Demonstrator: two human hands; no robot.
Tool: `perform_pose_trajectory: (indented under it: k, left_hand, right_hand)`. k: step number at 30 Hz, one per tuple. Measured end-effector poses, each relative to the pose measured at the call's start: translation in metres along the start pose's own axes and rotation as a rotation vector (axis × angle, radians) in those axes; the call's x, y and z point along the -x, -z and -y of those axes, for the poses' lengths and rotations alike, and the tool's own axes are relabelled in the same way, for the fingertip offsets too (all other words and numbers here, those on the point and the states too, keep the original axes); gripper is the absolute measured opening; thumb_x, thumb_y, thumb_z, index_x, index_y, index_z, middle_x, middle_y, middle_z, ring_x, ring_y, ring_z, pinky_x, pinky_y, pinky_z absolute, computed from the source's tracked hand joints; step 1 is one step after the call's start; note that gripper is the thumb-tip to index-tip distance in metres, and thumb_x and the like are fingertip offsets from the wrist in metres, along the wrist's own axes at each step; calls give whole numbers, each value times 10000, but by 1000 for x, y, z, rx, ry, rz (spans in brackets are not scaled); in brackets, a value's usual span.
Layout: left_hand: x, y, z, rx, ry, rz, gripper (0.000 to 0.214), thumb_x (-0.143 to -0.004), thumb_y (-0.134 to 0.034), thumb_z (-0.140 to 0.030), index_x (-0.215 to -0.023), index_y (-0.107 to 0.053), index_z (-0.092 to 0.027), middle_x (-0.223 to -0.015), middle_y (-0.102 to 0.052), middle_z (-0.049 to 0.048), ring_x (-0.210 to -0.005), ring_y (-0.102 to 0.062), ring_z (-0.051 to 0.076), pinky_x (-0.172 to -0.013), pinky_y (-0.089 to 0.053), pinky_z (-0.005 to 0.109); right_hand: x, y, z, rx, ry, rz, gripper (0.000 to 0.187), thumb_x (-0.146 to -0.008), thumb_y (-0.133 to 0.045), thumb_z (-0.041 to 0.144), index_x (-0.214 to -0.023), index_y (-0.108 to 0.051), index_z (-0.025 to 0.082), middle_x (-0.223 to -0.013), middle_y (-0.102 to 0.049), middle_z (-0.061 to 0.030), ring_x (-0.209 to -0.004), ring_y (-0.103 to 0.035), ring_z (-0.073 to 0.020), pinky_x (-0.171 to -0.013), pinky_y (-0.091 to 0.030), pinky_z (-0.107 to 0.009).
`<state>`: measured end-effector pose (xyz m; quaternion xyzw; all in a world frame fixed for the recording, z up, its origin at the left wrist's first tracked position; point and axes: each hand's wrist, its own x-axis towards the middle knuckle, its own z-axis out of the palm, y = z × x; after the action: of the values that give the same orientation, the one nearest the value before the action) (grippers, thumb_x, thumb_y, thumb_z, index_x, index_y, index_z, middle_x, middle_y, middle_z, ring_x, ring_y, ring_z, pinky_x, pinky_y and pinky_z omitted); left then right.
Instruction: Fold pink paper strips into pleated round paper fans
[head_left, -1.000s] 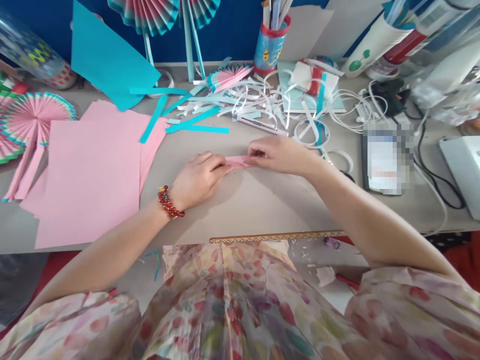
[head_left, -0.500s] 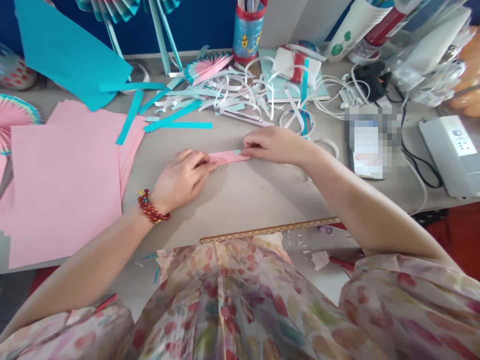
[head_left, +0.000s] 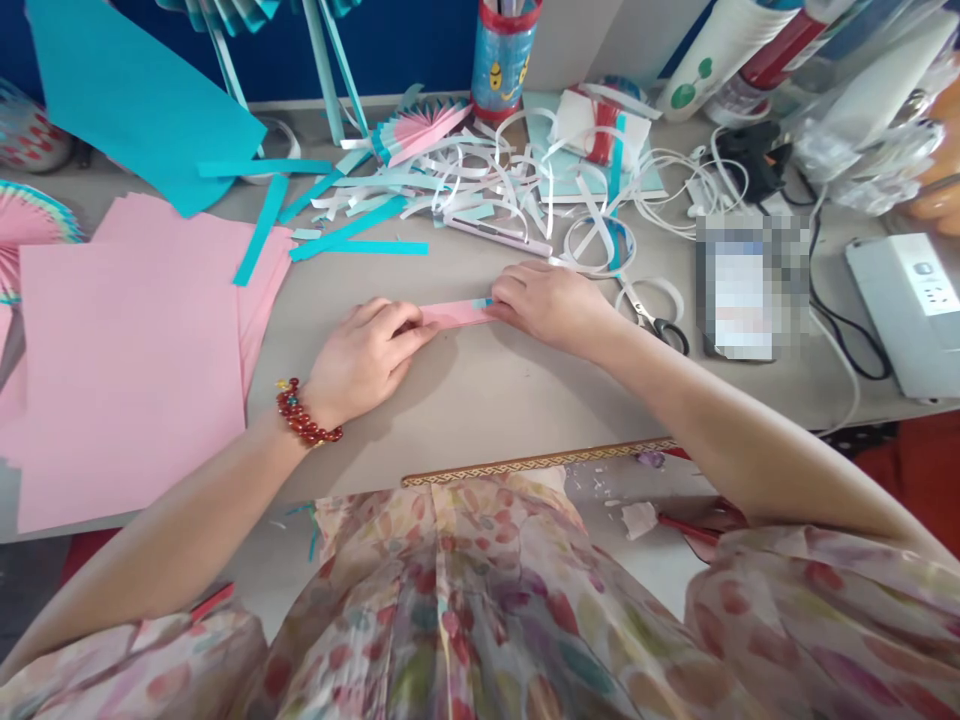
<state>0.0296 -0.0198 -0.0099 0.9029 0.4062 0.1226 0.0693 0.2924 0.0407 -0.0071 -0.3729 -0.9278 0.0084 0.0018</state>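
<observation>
Between my hands, flat on the table, lies a narrow folded strip of pink paper (head_left: pixel 454 314) with a bit of blue at its right end. My left hand (head_left: pixel 367 350) grips the strip's left end, thumb below and fingers curled over it. At the other end, my right hand (head_left: pixel 551 305) has its fingers bent and pressed together on the paper. Its fingertips hide that end of the strip. A beaded red bracelet circles my left wrist.
Pink sheets (head_left: pixel 135 380) are stacked at left, below a blue sheet (head_left: pixel 142 110). White and blue paper scraps (head_left: pixel 465 180) and a folded fan (head_left: pixel 420 130) lie behind my hands. Scissors (head_left: pixel 660 325), a blurred phone (head_left: pixel 742 300) and a power strip (head_left: pixel 904 310) are at right.
My right hand has shifted slightly, its fingers now lower over the strip's right end. The scissors' handle has come into sight beyond my right forearm. My left hand keeps its hold.
</observation>
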Motion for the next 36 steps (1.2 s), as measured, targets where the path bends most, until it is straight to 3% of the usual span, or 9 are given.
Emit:
perform_pose_trajectory:
  k: [9,12,16,20,23,31,33,36]
  left_hand:
    - [1,1,-1,-56,-11,30,378,-934,-401,-142,-1245,-603,-214,-1100,-617,93,-982,-531,244,-866,-441,391]
    - [1,1,0,-41,-13,13,365,-929,-427,-141,-1236,-604,-228,-1091,-612,92,-1008,-533,239,-879,-442,387]
    - [1,3,0,-32,-2,-11,322,-946,-437,-185,-1205,-623,-231,-1051,-621,89,-987,-553,233,-866,-462,383]
    - [7,8,-7,2,33,-46,308,-928,-424,-136,-1125,-657,-176,-1072,-656,93,-967,-582,227,-859,-491,367]
    - [12,10,-10,63,86,-79,312,-876,-444,-97,-1080,-668,-170,-1110,-671,99,-993,-610,230,-850,-514,357]
    - [9,18,17,567,259,-158,285,-925,-381,-157,-946,-661,-202,-1017,-712,61,-902,-670,175,-803,-555,297]
    - [10,18,18,577,268,-185,299,-925,-367,-145,-971,-657,-200,-1029,-706,68,-901,-668,174,-800,-556,297]
    - [13,19,9,420,203,-171,366,-900,-369,-108,-1146,-622,-206,-1139,-673,76,-972,-647,181,-855,-540,312]
  right_hand:
    - [10,-9,7,29,-80,-159,303,-995,-406,343,-1026,-639,153,-1030,-637,-124,-916,-540,-236,-713,-415,-318]
    - [15,-6,8,23,57,-206,267,-982,-410,191,-1122,-634,230,-1140,-634,-92,-974,-527,-227,-750,-422,-329]
    - [22,0,16,17,166,-199,308,-958,-439,130,-1157,-643,244,-1132,-666,-73,-1018,-520,-233,-798,-424,-356]
    - [31,4,31,72,111,-117,381,-925,-440,86,-1268,-591,149,-1177,-655,-114,-1067,-513,-269,-857,-438,-384]
    - [36,4,39,51,51,-55,466,-893,-446,66,-1340,-538,158,-1246,-625,-113,-1105,-508,-285,-887,-456,-403]
    - [46,-2,38,-123,-36,-89,530,-914,-399,107,-1415,-456,268,-1342,-571,-60,-1166,-520,-269,-953,-489,-424]
    - [47,0,39,-156,-40,-107,465,-943,-430,205,-1403,-473,251,-1341,-570,-73,-1173,-517,-279,-969,-489,-441]
    - [45,4,41,-177,-55,-122,425,-954,-462,322,-1368,-516,244,-1321,-581,-94,-1161,-524,-301,-951,-501,-473]
